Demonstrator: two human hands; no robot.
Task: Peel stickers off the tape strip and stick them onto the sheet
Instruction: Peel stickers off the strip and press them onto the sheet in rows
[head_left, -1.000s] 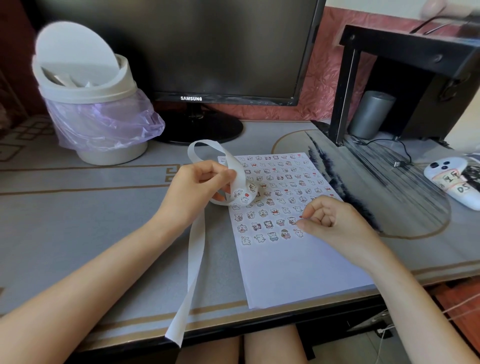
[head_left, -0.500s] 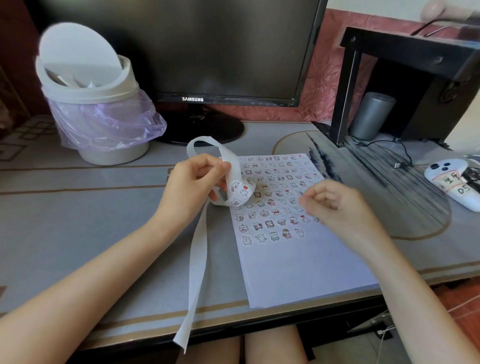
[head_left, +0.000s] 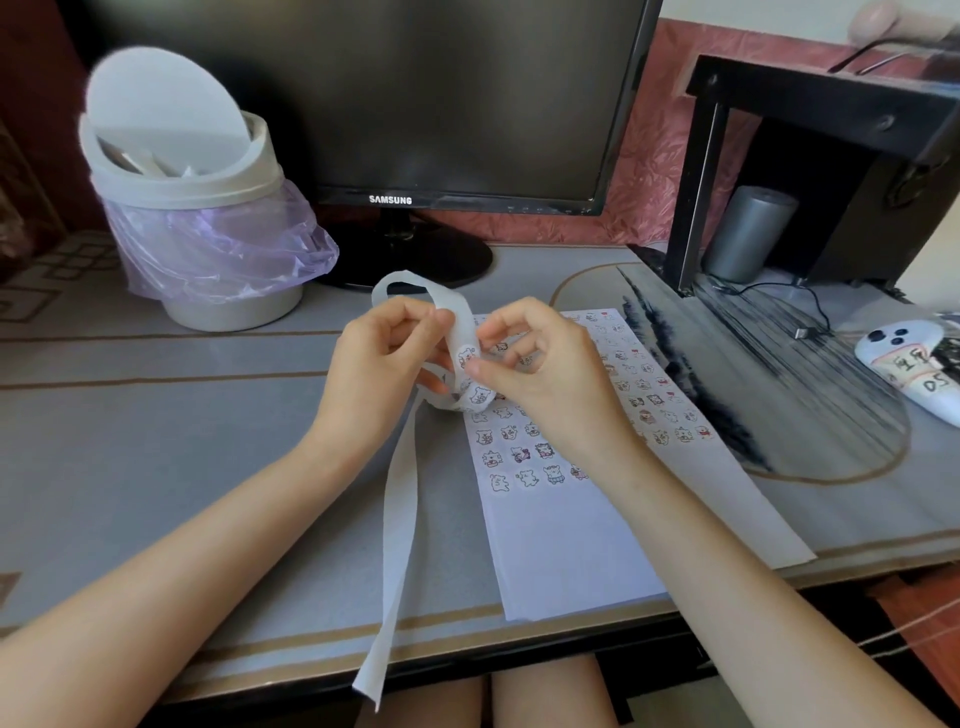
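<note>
A long white tape strip (head_left: 401, 509) loops above the desk and trails down past the front edge. My left hand (head_left: 382, 361) pinches the loop near its top. Small cartoon stickers (head_left: 480, 396) sit on the curled part of the strip. My right hand (head_left: 540, 371) is against that curl, thumb and forefinger pinched at a sticker on the strip. The white sheet (head_left: 571, 540) lies flat on the desk under both hands, its upper half covered with rows of several small stickers, its lower half blank.
A white swing-lid bin (head_left: 187, 208) with a purple bag stands at the back left. A Samsung monitor (head_left: 415, 104) is behind the sheet. A black shelf (head_left: 810, 156), a grey cylinder (head_left: 748, 234) and a white controller (head_left: 914, 364) are at the right.
My right hand has left the sheet and moved up and left to the curled strip, where its fingers now pinch at a sticker. My left hand has kept holding the strip.
</note>
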